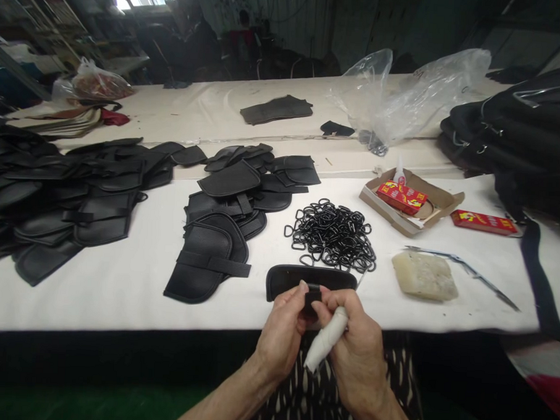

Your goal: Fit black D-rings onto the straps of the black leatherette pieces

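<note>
At the table's front edge, my left hand (281, 331) pinches a short black strap (310, 298) between thumb and fingers. My right hand (360, 346) grips the same strap from the other side. Tucked in the right palm is a tool with a white-wrapped handle (326, 341); a thin metal shaft pokes out past the knuckles, and its kind is not plain. Just behind my fingers lies a black padded piece (281, 279), its near edge partly covered by both hands. Farther back sits a heap of black metal D-rings (334, 236).
Stitched black pieces with straps (201, 262) are piled to the left. On the right are a cardboard box (409, 225) with red packets, another red packet (486, 223), a yellowish block (424, 277), a thin metal tool (476, 273) and a black bag (534, 134). Behind lies clear plastic (419, 98).
</note>
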Demonstrator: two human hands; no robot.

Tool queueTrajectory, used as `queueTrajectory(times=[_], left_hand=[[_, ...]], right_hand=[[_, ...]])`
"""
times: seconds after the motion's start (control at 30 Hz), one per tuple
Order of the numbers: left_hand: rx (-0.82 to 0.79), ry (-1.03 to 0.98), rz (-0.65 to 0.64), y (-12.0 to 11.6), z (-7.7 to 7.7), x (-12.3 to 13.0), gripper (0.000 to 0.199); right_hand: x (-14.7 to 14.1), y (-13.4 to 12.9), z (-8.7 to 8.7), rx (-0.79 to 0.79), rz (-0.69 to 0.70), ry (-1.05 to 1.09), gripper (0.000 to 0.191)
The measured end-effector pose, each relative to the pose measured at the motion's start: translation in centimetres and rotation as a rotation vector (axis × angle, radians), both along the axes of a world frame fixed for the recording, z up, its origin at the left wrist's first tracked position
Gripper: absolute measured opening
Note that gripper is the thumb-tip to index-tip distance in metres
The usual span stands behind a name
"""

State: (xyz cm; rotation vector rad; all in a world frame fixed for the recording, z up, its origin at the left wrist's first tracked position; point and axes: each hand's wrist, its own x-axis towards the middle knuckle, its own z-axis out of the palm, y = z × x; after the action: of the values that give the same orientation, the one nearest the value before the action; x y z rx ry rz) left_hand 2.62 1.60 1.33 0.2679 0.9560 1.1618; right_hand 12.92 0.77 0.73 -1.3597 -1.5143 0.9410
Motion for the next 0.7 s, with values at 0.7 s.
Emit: queueTrajectory(times=[0.7], left_hand=[[0.107,0.151,-0.059,-0.97,0.12,0.50,0.021]], right_hand=[[-0.15,0.57,0.60,-0.199,-0.031,0.096,0.017]])
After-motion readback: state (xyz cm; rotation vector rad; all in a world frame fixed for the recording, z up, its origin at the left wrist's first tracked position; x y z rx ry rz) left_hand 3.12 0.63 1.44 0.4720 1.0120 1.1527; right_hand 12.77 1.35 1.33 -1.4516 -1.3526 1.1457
